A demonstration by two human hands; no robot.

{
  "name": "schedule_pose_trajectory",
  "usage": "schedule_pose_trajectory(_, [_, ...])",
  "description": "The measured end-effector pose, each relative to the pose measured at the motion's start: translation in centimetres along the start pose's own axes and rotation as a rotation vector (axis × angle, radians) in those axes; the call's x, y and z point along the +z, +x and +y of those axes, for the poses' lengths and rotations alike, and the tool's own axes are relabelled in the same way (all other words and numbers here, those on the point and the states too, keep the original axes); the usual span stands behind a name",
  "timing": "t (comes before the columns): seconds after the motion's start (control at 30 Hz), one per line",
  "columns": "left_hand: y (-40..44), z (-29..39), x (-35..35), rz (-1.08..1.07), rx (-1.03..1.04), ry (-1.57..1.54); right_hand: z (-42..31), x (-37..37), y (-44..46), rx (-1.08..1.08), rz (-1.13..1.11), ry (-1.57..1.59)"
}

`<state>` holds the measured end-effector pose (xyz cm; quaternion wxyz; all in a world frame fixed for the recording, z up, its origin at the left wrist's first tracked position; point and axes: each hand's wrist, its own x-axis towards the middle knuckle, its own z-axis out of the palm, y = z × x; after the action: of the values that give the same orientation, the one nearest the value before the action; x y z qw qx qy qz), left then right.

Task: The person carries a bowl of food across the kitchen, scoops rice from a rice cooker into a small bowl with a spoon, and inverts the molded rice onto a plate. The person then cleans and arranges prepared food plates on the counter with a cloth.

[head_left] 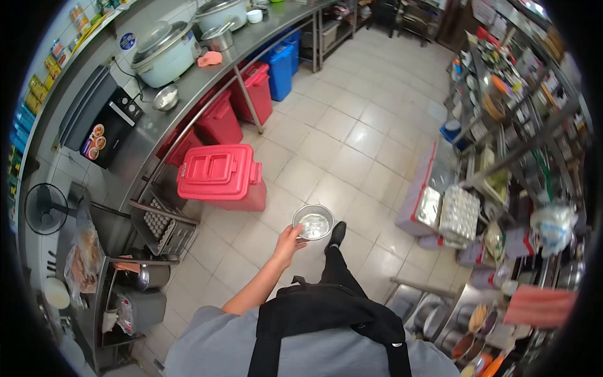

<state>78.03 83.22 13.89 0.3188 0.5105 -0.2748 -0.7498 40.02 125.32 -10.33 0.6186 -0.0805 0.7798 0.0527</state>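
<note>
My left hand (288,245) grips the near left rim of a round metal bowl (314,222), fingers closed with the thumb on the inside. The bowl's shiny bottom shows; whether a little liquid lies in it I cannot tell. It hangs in front of me above the tiled floor, by my black shoe (336,235). Nearest to it on the left stands a red lidded bin (221,176). My right hand does not show anywhere.
A steel counter (187,103) along the left carries a large rice cooker (164,53), a microwave (110,122) and a small metal bowl (166,98). Red bins and a blue bin (278,70) stand beneath. Egg trays (460,212) and crowded shelves line the right; metal food pans (430,317) sit lower right.
</note>
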Motion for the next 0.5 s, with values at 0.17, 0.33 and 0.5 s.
schedule_pose_trajectory(0.17, [8.3, 8.1, -0.1, 0.113, 0.118, 0.019, -18.0, -13.2, 3.1, -0.202, 0.011, -0.350])
schedule_pose_trajectory(0.33, [15.6, 17.0, 1.5, 0.221, 0.251, 0.044, -47.3, -28.9, 13.0, -0.744, 0.779, -0.863])
schedule_pose_trajectory(0.5, [20.0, 21.9, 1.7, 0.327, 0.291, -0.133, -82.8, -29.2, -1.2, -1.084, 0.378, 0.058])
